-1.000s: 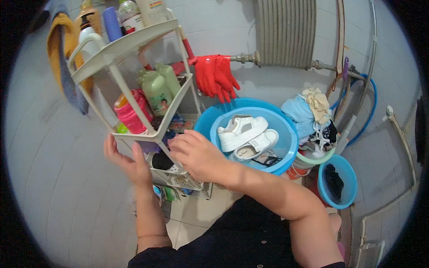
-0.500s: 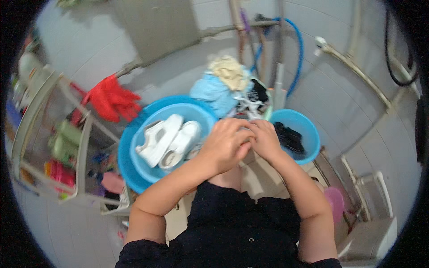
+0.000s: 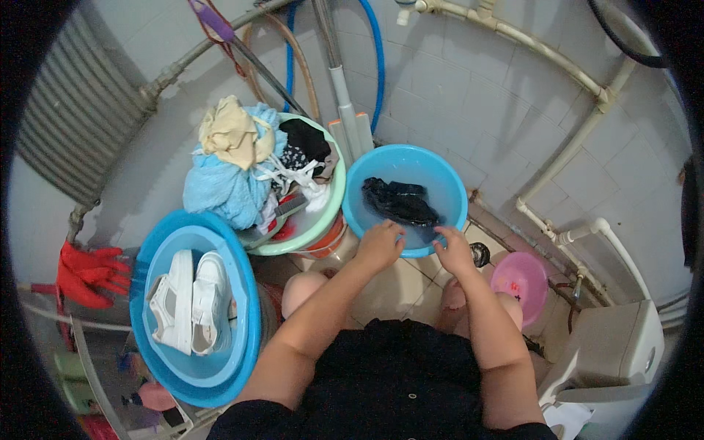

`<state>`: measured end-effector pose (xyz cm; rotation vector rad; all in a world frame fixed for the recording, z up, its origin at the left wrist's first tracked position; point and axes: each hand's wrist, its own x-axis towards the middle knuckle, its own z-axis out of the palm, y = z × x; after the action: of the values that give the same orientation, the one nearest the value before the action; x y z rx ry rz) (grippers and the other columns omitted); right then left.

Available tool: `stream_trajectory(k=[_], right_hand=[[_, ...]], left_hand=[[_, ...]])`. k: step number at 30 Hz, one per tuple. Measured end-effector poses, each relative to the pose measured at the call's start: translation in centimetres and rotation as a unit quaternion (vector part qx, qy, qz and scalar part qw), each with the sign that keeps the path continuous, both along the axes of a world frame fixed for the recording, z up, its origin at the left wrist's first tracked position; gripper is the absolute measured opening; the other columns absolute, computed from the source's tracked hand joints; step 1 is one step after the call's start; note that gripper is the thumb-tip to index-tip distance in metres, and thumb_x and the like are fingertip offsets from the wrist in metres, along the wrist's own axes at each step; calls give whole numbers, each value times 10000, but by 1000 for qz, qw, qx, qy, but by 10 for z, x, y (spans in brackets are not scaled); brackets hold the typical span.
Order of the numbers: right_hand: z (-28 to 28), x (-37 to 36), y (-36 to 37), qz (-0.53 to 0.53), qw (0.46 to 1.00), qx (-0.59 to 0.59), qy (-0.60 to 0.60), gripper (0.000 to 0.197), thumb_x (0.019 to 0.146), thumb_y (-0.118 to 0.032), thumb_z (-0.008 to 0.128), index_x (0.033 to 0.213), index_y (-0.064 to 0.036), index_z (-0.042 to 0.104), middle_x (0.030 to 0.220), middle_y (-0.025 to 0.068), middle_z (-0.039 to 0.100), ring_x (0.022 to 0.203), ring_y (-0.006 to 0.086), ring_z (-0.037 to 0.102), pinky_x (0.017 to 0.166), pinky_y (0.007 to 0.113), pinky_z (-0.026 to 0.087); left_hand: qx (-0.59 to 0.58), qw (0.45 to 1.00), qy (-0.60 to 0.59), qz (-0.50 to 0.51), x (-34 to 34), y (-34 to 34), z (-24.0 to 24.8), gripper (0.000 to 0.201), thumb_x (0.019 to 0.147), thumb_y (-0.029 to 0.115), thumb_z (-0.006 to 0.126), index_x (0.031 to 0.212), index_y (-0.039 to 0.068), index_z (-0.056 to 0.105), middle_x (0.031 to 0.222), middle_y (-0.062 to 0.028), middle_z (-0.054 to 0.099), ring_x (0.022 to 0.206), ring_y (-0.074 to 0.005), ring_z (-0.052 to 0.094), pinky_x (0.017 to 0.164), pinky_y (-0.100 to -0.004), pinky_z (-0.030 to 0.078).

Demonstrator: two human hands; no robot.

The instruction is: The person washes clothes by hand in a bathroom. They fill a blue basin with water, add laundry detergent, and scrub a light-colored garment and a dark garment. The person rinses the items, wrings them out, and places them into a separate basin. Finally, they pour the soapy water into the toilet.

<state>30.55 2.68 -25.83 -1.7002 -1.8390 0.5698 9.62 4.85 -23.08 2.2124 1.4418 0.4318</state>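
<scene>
A round blue basin [image 3: 460, 183] of cloudy water stands in front of me, and a black wet cloth [image 3: 403, 202] lies in it. At the basin's near rim is my left hand [image 3: 380, 244], its fingers loosely bent and apart with nothing in them. Just to the right, my right hand [image 3: 454, 251] hovers over the same rim, fingers also spread and holding nothing. Both hands are short of the cloth. Left of the basin, a pale green tub [image 3: 339, 180] is heaped with laundry, including a light blue cloth [image 3: 224, 187] and a cream cloth [image 3: 233, 134].
At left, white shoes [image 3: 210, 297] sit in a light blue basin [image 3: 220, 372] nested in a larger blue one [image 3: 143, 352]. Red rubber gloves [image 3: 89, 275] hang beyond. A pink basin [image 3: 539, 271] stands right, near wall pipes [image 3: 565, 165]. A long-handled tool [image 3: 345, 103] leans behind.
The view has swung right and closer to the black cloth's basin. My hands, together before, have come apart and moved to that basin's near rim.
</scene>
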Motion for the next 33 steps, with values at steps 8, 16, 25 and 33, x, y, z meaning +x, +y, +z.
stream_trajectory(k=[8, 16, 25, 33], right_hand=[[0, -16, 17, 76, 982, -71, -161, 464, 765, -225, 637, 1190, -72, 533, 1232, 156, 494, 1154, 331, 446, 981, 404, 349], [-35, -9, 25, -185, 981, 7, -52, 627, 804, -259, 597, 1333, -24, 355, 1310, 228, 383, 1199, 377, 359, 1018, 436, 276], [-97, 27, 28, -369, 617, -321, 616, 714, 911, -596, 215, 1369, -50, 264, 1393, 160, 301, 1204, 317, 392, 982, 513, 342], [-81, -8, 45, -203, 491, -258, 807, 434, 946, -304, 344, 1251, -15, 455, 1255, 168, 499, 1109, 318, 499, 971, 470, 393]], left_hand=[[-73, 968, 221, -98, 10, 12, -28, 281, 798, 265, 582, 1003, 75, 615, 1079, -137, 577, 1034, -309, 538, 792, -422, 451], [-71, 967, 222, -106, 12, 16, -77, 150, 785, 170, 538, 822, 90, 659, 852, -114, 649, 797, -295, 635, 804, -504, 402], [13, 978, 184, -93, 4, 12, -64, 180, 736, 191, 628, 891, 97, 630, 852, -108, 646, 843, -291, 625, 875, -485, 401], [8, 967, 217, -133, 1, 14, -57, 266, 749, 246, 638, 981, 117, 616, 902, -109, 643, 890, -282, 613, 860, -473, 411]])
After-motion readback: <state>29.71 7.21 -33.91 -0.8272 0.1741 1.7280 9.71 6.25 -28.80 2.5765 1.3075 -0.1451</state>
